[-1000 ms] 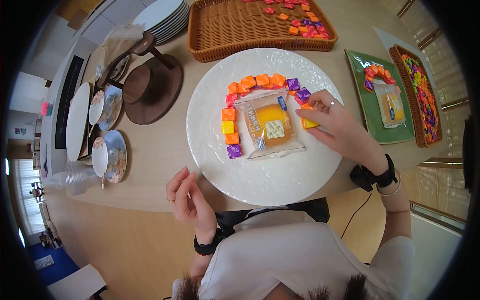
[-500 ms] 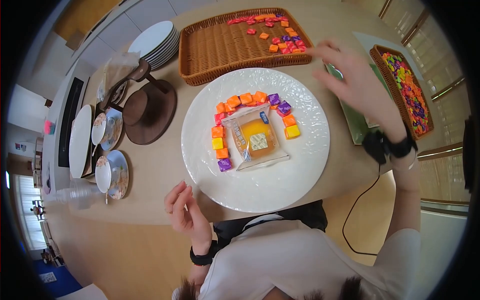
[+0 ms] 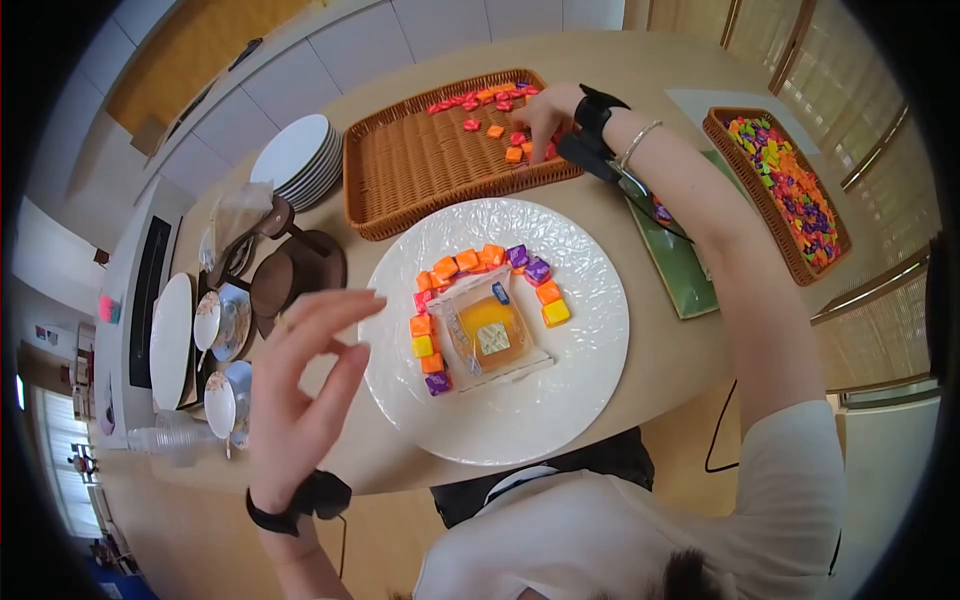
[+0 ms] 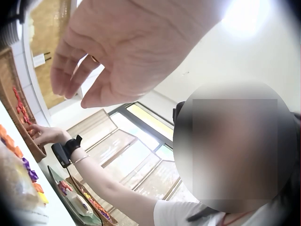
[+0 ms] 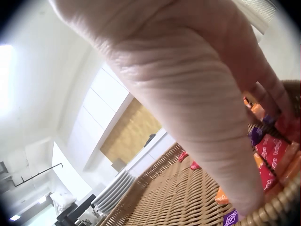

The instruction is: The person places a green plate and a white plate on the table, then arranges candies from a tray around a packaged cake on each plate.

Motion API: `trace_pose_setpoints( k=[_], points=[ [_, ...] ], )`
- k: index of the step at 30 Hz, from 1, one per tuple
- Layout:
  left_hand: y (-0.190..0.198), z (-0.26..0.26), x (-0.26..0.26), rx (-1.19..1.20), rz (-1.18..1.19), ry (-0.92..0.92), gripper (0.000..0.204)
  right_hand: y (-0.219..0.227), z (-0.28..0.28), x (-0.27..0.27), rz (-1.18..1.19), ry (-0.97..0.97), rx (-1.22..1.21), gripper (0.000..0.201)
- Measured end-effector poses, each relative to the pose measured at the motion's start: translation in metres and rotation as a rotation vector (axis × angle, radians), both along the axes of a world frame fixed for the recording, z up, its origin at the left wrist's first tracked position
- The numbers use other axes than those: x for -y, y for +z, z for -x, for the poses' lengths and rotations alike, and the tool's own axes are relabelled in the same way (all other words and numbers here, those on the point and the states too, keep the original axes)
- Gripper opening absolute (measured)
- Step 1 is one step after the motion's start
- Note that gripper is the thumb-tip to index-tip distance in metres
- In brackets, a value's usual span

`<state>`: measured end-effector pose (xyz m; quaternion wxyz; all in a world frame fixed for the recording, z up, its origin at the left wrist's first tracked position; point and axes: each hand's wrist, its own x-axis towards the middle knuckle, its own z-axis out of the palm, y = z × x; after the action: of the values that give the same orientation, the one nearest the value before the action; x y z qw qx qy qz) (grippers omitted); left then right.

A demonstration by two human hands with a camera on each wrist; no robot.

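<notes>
My right hand reaches down into the right end of a large wicker basket, its fingers among wrapped candies. In the right wrist view the thumb and fingers stand apart over red candies and a purple candy. My left hand hovers left of the white round plate, fingers loosely bent and holding nothing. On that plate lies a clear-wrapped yellow cake. An arch of orange, red, yellow and purple candies curves round its left, far and right sides.
Right of the plate are a green tray and a narrow wicker basket full of colourful candies. Stacked white plates, a dark wooden stand and patterned cups on saucers stand at left.
My right hand has left the yellow candy at the arch's right end and moved across to the large basket. The left hand has risen and shifted left.
</notes>
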<state>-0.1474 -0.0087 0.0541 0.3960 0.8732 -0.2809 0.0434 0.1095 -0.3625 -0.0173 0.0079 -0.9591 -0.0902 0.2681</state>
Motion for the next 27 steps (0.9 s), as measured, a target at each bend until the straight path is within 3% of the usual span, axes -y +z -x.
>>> trace_pose_setpoints(
  k=[3, 5, 7, 10, 13, 14, 17, 18, 19, 21, 27],
  points=[
    [0.01, -0.06, 0.024, -0.171, -0.082, -0.132, 0.035, -0.006, -0.005, -0.003, 0.021, 0.034, 0.01, 0.093],
    [0.009, -0.103, 0.049, -0.156, -0.218, -0.157, 0.037, -0.003, 0.003, 0.004, -0.214, -0.014, -0.089, 0.088],
    [-0.009, -0.16, 0.074, -0.054, -0.439, -0.228, 0.043, -0.017, -0.007, 0.015, -0.289, -0.031, -0.102, 0.085],
    [-0.041, -0.227, 0.116, -0.064, -0.621, -0.288, 0.062, -0.019, -0.01, 0.011, -0.196, -0.07, -0.078, 0.082],
    [-0.058, -0.254, 0.156, -0.258, -0.698, -0.25, 0.083, -0.045, -0.027, 0.017, -0.31, 0.115, 0.024, 0.076],
    [-0.062, -0.262, 0.163, -0.259, -0.699, -0.247, 0.083, -0.063, -0.031, 0.02, -0.444, 0.144, 0.117, 0.06],
    [-0.074, -0.274, 0.177, -0.375, -0.737, -0.333, 0.087, -0.057, -0.026, 0.018, -0.385, 0.206, 0.101, 0.044],
    [-0.083, -0.278, 0.18, -0.329, -0.76, -0.292, 0.083, -0.057, -0.025, 0.019, -0.463, 0.18, 0.067, 0.028],
    [-0.09, -0.282, 0.181, -0.283, -0.783, -0.251, 0.079, -0.048, -0.015, 0.016, -0.462, 0.185, 0.071, 0.028],
    [-0.101, -0.292, 0.181, -0.286, -0.754, -0.316, 0.073, -0.03, 0.002, 0.016, -0.536, -0.053, -0.016, 0.021],
    [-0.119, -0.311, 0.177, -0.187, -0.675, -0.475, 0.059, -0.046, -0.007, 0.023, -0.772, -0.16, -0.071, 0.029]
  ],
)
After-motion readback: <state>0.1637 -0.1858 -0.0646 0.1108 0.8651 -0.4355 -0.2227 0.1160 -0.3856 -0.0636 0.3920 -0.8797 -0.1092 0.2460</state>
